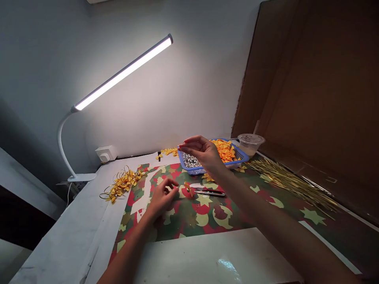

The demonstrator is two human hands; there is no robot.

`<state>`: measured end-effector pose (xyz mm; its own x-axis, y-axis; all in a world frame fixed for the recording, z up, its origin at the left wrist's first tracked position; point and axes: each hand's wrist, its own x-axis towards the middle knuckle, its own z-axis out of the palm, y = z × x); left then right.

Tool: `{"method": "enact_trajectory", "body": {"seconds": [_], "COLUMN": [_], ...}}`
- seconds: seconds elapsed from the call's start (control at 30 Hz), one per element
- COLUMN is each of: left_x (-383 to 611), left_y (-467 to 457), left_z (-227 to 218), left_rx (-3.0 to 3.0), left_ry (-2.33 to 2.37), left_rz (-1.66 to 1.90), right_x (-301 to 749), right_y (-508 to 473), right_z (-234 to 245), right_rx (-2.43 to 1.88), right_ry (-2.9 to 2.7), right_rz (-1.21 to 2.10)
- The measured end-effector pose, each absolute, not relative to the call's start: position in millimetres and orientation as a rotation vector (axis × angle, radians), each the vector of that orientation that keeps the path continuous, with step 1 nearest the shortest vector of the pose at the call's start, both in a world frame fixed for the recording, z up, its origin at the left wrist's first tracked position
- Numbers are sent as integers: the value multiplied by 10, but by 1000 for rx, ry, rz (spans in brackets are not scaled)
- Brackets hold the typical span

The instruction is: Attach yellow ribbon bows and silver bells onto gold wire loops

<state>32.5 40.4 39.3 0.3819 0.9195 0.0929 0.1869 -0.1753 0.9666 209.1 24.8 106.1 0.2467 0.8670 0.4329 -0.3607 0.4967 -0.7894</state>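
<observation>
My right hand hovers over the silver-bead side of a blue basket, fingers pinched together on something too small to make out. The basket holds small silver beads on its left and orange fabric pieces on its right. My left hand rests on the patterned sheet, fingers curled and pinching a small yellow piece. Just right of it lies a small orange bow beside red-handled snips.
A pile of finished yellow bows with gold wire lies at the left. Gold wire strands spread at the right. A plastic cup stands behind the basket. A clamped white desk lamp lights the table; brown cardboard stands at the right.
</observation>
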Motion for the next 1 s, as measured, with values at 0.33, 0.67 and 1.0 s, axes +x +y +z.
{"method": "enact_trajectory", "body": {"seconds": [0.33,0.67,1.0], "left_x": [357,380,403], "left_y": [326,326,318], "left_z": [316,332,395], "left_rx": [1803,1527,1426], "left_ry": [808,668,671], "left_rz": [780,621,660], "right_x": [2105,2094,2212], "right_y": [215,122,167], "right_z": [1110,1193,1198], "right_rx": [-552,-584,-584], "right_ry": [-1000,-999,-969], "right_rz": [940,948,862]}}
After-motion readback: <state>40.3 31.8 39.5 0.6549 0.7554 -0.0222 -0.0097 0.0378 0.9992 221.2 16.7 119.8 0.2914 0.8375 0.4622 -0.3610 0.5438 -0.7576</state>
